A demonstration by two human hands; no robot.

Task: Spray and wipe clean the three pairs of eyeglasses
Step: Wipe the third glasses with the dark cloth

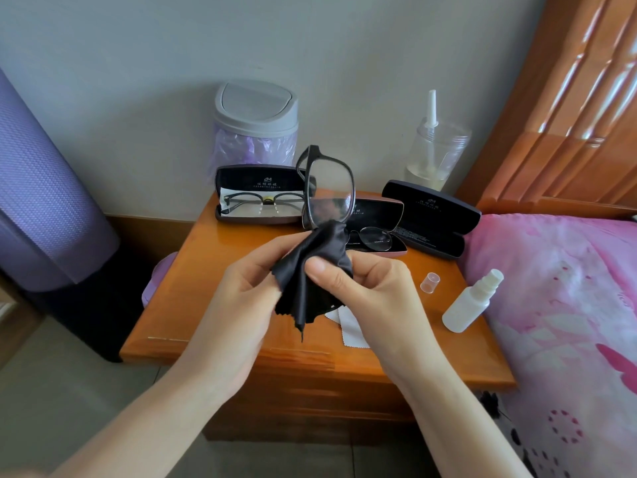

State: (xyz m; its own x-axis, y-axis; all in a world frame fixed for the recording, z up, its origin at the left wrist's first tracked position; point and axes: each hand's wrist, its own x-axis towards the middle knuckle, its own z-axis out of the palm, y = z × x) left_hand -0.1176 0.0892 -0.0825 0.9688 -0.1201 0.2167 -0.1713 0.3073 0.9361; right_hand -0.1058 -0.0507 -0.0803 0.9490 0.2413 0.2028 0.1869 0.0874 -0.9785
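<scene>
Black-framed eyeglasses (327,188) stand upright above the nightstand, their lower part wrapped in a black cleaning cloth (310,270). My left hand (248,288) grips the cloth from the left. My right hand (362,281) pinches the cloth, and the glasses' lower lens inside it, thumb on top. A second pair (262,201) lies in an open case (258,194) at the back left. A third, round pair (374,238) lies in another open case (379,222) behind my right hand. A white spray bottle (472,301) lies at the nightstand's right edge, its clear cap (430,282) beside it.
An empty open case (431,219) sits at the back right. A lidded grey bin (255,125) and a clear jar (436,153) stand by the wall. White cloths (351,326) lie under my right hand. The wooden nightstand (206,305) adjoins a pink-covered bed (558,305).
</scene>
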